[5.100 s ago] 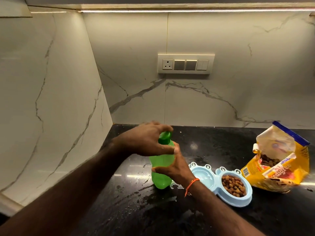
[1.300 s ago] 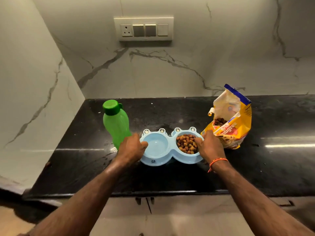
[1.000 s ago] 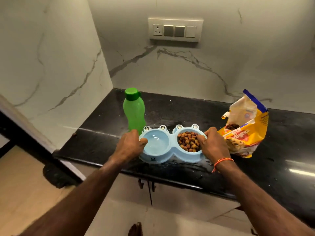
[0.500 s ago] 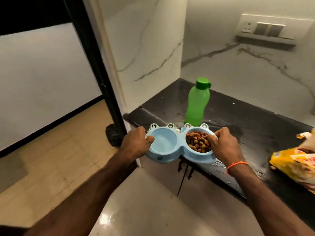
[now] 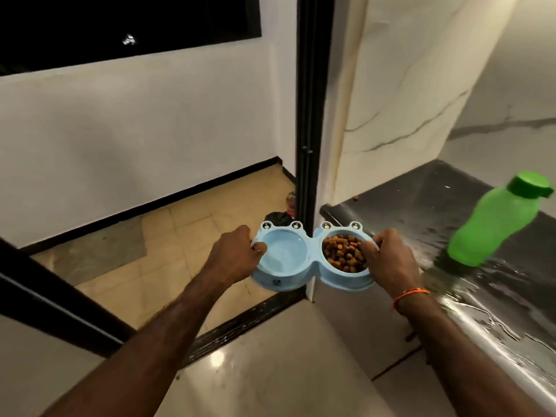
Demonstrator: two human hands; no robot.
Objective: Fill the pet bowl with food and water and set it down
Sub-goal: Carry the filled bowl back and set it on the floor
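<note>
While both hands, left hand (image 5: 233, 256) and right hand (image 5: 391, 260), grip the pet bowl (image 5: 310, 273) by its ends, kibble (image 5: 343, 256) fills the well beside the right grip; water in the other well is hard to see.

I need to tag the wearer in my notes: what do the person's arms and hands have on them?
Both forearms are bare, with no sleeves, gloves or rings in view. The right hand has a thin orange thread band around its wrist. The left hand and its wrist carry nothing.
</note>
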